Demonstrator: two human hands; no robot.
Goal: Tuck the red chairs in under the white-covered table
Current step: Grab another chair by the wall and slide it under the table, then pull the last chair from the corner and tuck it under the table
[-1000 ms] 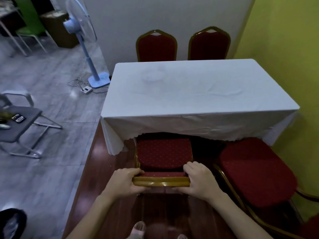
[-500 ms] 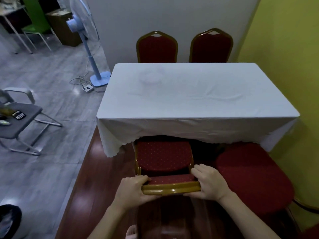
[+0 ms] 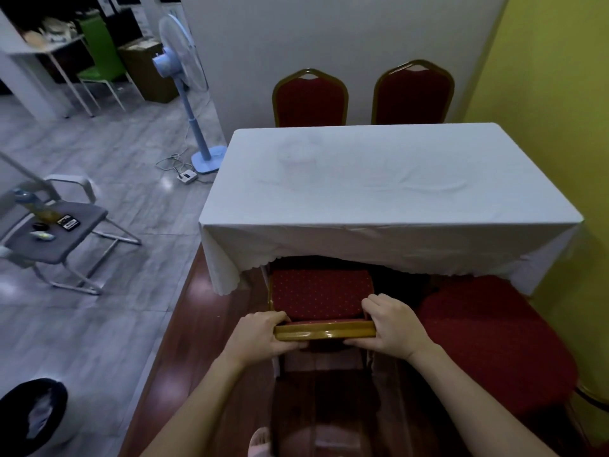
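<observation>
The white-covered table (image 3: 389, 206) stands ahead against the yellow wall. A red chair (image 3: 321, 293) with a gold frame is at its near left side, the front of its dotted seat under the cloth hem. My left hand (image 3: 260, 334) and my right hand (image 3: 393, 326) each grip an end of that chair's gold top rail. A second red chair (image 3: 494, 338) stands to the right, its seat mostly out from under the table. Two more red chairs (image 3: 311, 100) (image 3: 413, 94) sit at the far side with their backs showing above the tabletop.
A blue standing fan (image 3: 184, 80) with a cable and power strip is left of the table. A grey metal chair (image 3: 56, 235) holding small items is at the left. A black bin (image 3: 31, 413) is at lower left. The yellow wall (image 3: 553, 127) closes the right side.
The chair in my hands has shifted slightly, and its top rail and my hands sit a bit lower and to the right in view. The view has tilted up and shows more of the room.
</observation>
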